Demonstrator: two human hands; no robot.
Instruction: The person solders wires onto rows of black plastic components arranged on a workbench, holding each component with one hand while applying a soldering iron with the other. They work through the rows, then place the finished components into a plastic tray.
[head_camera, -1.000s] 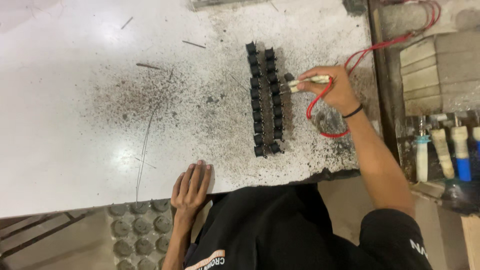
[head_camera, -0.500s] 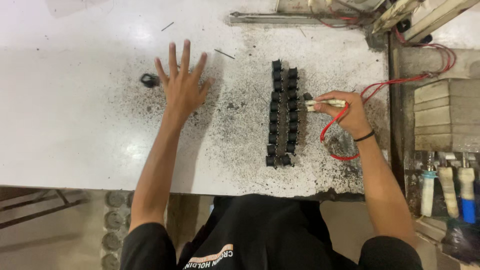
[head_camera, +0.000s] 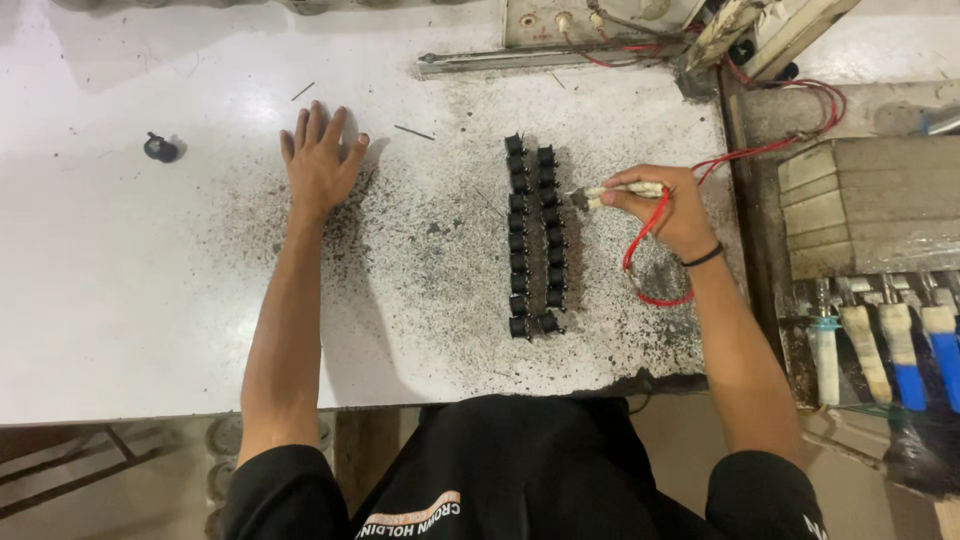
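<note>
One view only, taken from a camera worn on the person's head. It looks steeply down, close to vertical, onto the white worktable (head_camera: 120, 300), whose near edge runs across the lower third of the frame. The wearer's dark shirt fills the bottom centre, and both forearms extend up into the picture from there. The left hand (head_camera: 320, 165) sits upper left of centre; the right hand (head_camera: 670, 205) sits right of centre. The view is near, at arm's reach. A bench with tool handles (head_camera: 900, 340) occupies the right margin. No second view shares the scene.
</note>
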